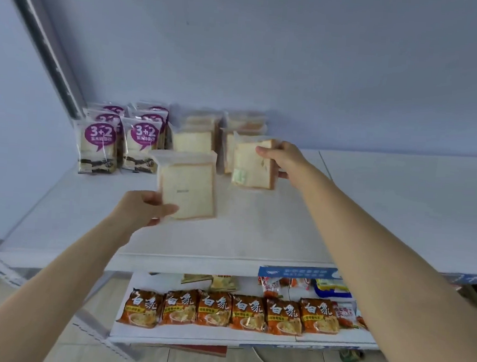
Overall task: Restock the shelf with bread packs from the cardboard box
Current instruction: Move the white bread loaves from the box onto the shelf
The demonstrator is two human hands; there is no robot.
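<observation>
— Far left on the shelf (400,210)?
— Purple-label packs (100,147), upright in short rows at the back, nothing touching them.
— Next along?
— Clamped in the left grip (141,209): a bread pack (186,188), taken by its lower corner, held up over the shelf, not yet set down. Behind it, plain packs (192,140) standing in rows.
— And on the right?
— Pinched in the right grip (283,158): a second bread pack (254,165), held by its side edge, just in front of the back row (touching or not, hard to tell).
— Handling?
— Probably light and soft, with slippery film. Best taken by the crust edges, lightly, never squeezed flat. Cardboard box out of view.
</observation>
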